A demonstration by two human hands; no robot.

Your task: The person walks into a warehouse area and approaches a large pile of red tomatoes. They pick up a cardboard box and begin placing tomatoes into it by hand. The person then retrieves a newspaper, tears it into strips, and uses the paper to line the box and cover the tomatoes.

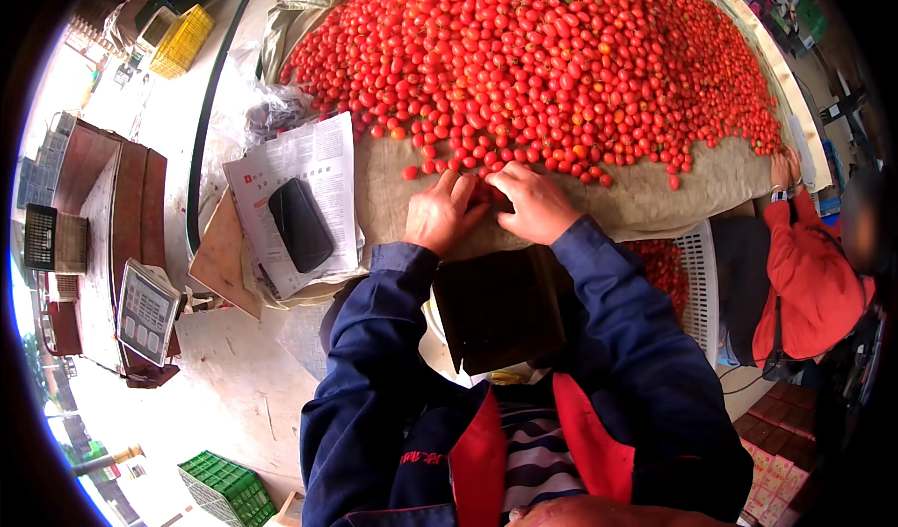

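A broad heap of small red tomatoes (pixel 519 57) covers the cloth-topped table (pixel 386 190) before me. At the heap's near edge, my left hand (pixel 443 213) is curled, its fingertips among the front tomatoes. Close by, my right hand (pixel 534 206) reaches in from the other side with bent fingers touching tomatoes. A few tomatoes lie shaded between the two hands; whether either hand grips one is hidden. Below my wrists, against the table edge, is a dark open-looking container (pixel 498 309) whose inside is too dark to make out.
Left of the hands, a black phone (pixel 302 224) lies on printed papers (pixel 337 155). A white slotted crate (pixel 700 295) holding red tomatoes stands below the table edge at right. Further right, a person in a red top (pixel 807 274) reaches to the heap. A green crate (pixel 228 488) sits on the floor.
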